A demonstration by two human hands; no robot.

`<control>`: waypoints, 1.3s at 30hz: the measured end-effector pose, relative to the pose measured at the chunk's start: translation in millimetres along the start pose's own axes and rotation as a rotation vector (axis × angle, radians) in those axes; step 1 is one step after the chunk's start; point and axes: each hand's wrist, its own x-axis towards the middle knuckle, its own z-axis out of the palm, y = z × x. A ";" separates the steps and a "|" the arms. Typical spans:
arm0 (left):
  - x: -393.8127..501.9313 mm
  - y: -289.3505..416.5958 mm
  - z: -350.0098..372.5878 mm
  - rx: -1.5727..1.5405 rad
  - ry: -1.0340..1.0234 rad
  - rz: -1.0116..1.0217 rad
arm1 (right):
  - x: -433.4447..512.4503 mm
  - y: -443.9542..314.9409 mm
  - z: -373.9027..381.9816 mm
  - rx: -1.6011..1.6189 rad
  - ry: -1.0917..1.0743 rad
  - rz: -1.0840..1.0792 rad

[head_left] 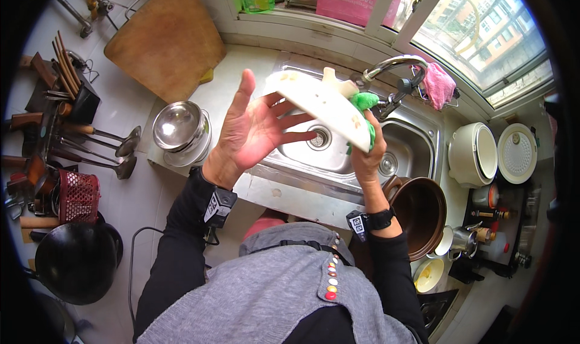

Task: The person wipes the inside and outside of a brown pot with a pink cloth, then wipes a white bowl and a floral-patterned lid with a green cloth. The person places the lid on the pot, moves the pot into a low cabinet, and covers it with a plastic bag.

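Note:
A white dish (324,110) with faint printed motifs is held tilted above the stainless steel double sink (290,156). My right hand (370,149) grips its lower right edge, with a green cloth (364,101) bunched between hand and dish. A pale knob-like part (337,82) sticks out on the dish's far side. My left hand (253,126) is spread with its palm up, left of the dish. Its upper fingertips pass behind the dish edge; whether they touch it I cannot tell. Past the dish, a chrome faucet (398,61) arches over the sink.
Stacked metal bowls (177,125) stand left of the sink, below a wooden cutting board (167,40). A brown pot (419,217) sits near my right forearm. Beyond it are a rice cooker (471,153) and a yellowish bowl (428,275). A black wok (77,262) hangs at left.

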 end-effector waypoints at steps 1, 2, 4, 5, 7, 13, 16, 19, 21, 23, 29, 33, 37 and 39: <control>-0.7 -1.1 0.8 -0.034 -0.033 -0.003 | 4.7 -1.5 -4.1 -0.067 0.002 -0.150; 1.7 -4.9 -0.1 -0.056 0.042 -0.009 | 8.0 -3.6 -9.0 -0.150 -0.025 -0.255; 3.9 -18.2 -7.2 -0.122 0.221 0.002 | 11.0 -8.0 -15.3 -0.255 -0.074 -0.354; 5.9 -26.2 -12.5 -0.056 0.335 0.037 | 12.5 -9.4 -17.8 -0.265 -0.082 -0.391; 7.5 -27.8 -28.2 -0.110 0.230 -0.022 | 15.3 -11.8 -22.7 -0.299 -0.107 -0.458; 9.7 -43.3 -60.1 -0.175 0.159 -0.067 | 18.1 -30.0 -41.5 -0.339 -0.496 -0.348; 6.0 -50.3 -63.6 -0.182 0.144 -0.072 | 14.2 -48.0 -54.8 -0.304 -0.732 -0.225; 4.0 -56.0 -63.1 -0.155 0.113 -0.048 | 6.5 -64.0 -55.9 -0.300 -0.782 -0.243; 4.5 -60.2 -62.6 -0.123 0.098 -0.023 | -3.5 -72.4 -48.5 -0.311 -0.734 -0.320; 5.7 -64.0 -62.6 -0.086 0.079 0.007 | -11.0 -74.8 -38.6 -0.358 -0.652 -0.421; -1.8 -68.5 -62.5 -0.096 0.069 -0.037 | -16.0 -60.2 -46.8 -0.297 -0.479 -0.365; -5.9 -67.8 -60.6 -0.076 0.067 -0.065 | -11.7 -40.8 -60.1 -0.222 -0.317 -0.212; -9.1 -67.2 -58.4 -0.029 0.053 -0.093 | -1.6 -22.5 -65.2 -0.126 -0.319 -0.049; -10.3 -67.4 -57.6 -0.014 0.043 -0.117 | 7.8 -14.0 -63.1 -0.083 -0.333 0.009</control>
